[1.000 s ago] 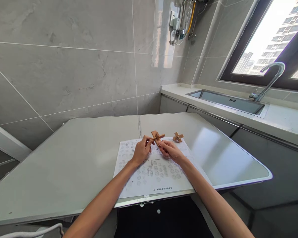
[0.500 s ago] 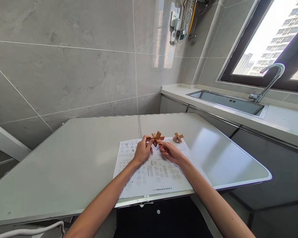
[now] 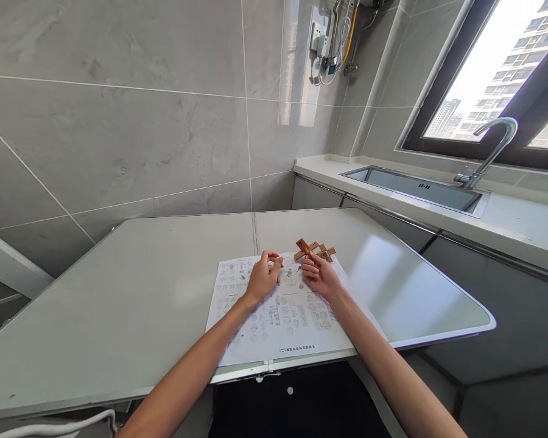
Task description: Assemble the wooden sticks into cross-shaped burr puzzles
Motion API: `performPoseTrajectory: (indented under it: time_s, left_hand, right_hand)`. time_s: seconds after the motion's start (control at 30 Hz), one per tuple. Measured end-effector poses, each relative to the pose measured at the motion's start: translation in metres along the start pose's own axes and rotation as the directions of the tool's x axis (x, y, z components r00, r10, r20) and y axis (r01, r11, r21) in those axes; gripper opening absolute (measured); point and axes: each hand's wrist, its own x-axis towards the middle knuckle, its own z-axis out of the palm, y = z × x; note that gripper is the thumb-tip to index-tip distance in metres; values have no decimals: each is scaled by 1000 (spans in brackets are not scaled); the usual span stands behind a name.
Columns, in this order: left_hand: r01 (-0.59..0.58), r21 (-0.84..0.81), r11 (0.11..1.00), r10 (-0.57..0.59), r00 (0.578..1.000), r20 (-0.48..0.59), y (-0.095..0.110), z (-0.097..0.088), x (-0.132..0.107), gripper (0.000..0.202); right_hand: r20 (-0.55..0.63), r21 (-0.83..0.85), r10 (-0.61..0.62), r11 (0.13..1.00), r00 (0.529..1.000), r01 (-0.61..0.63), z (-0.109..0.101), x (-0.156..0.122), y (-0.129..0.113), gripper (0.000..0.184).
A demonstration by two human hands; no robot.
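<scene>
My right hand [image 3: 318, 275] pinches a small wooden cross-shaped puzzle [image 3: 305, 248] and holds it just above the far edge of a printed instruction sheet [image 3: 278, 316]. A second wooden puzzle [image 3: 327, 252] lies on the sheet right behind it, almost touching. My left hand [image 3: 263, 277] rests over the sheet with its fingers curled loosely and nothing in them. Both forearms reach in from the bottom of the view.
The sheet lies on a grey-white table [image 3: 119, 292] against a tiled wall. To the right runs a counter with a steel sink [image 3: 415, 188] and a curved faucet [image 3: 491, 149] under a window. A white cable [image 3: 59, 426] shows at the bottom left.
My left hand has let go of the wooden puzzle. My right hand has carried it to the right, next to the second puzzle.
</scene>
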Motion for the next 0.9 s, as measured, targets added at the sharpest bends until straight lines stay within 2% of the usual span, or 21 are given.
performPoseTrajectory:
  time_s: [0.13,0.3,0.4,0.57,0.67,0.8,0.9]
  left_hand:
    - [3,11,1000,-3,1000,3,1,1,-1,37]
    - [3,13,1000,-3,1000,15,2,1,-1,38]
    - [7,23,1000,-7,1000,30,2,1,-1,39]
    - [7,52,999,-10,999,44,2,1,-2,38]
    - [-18,109,994,11,998,60,3,0,-2,35]
    - [-118,251,961,98,991,90,8,0,-5,30]
    - [-203,312,928,164,975,147,10,1,-8,26]
  right_hand:
    - [-27,72,11,997,1000,-9,-3,2,-2,24]
    - [-30,71,-23,997,999,25,-7,6,-3,24]
    - [-30,-3,-85,996,996,85,-8,8,-2,27]
    - [16,-236,-151,960,988,150,-7,8,0,38]
    - [47,-307,-94,946,994,104,-5,6,2,41]
    - [34,-371,27,929,999,-13,-1,2,8,40]
    - [6,-470,41,882,999,-33,2,-1,13,37]
